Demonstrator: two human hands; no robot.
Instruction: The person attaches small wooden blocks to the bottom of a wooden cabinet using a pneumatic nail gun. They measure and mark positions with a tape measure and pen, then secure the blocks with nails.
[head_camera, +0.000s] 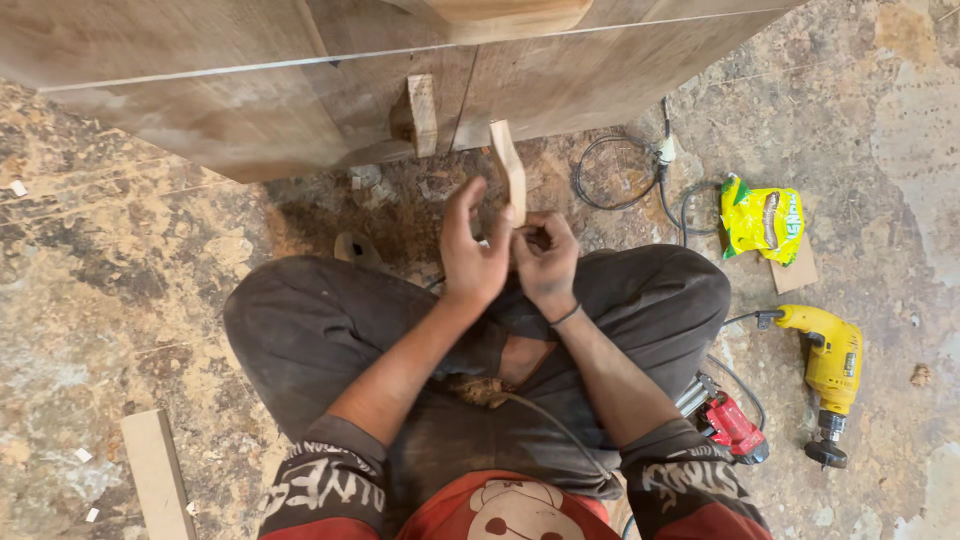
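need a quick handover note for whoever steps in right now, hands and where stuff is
Left hand: open, fingers up, palm against the lower end of the small wooden piece.
Right hand: closed on the bottom of that piece, holding it upright above the lap.
The wooden cabinet lies just ahead, with a wooden block on its underside.
Yellow drill and red power tool lie on the floor to the right; yellow packet further up; wood strip lower left.
Done: piece in hand. Left: it is not yet on the cabinet.
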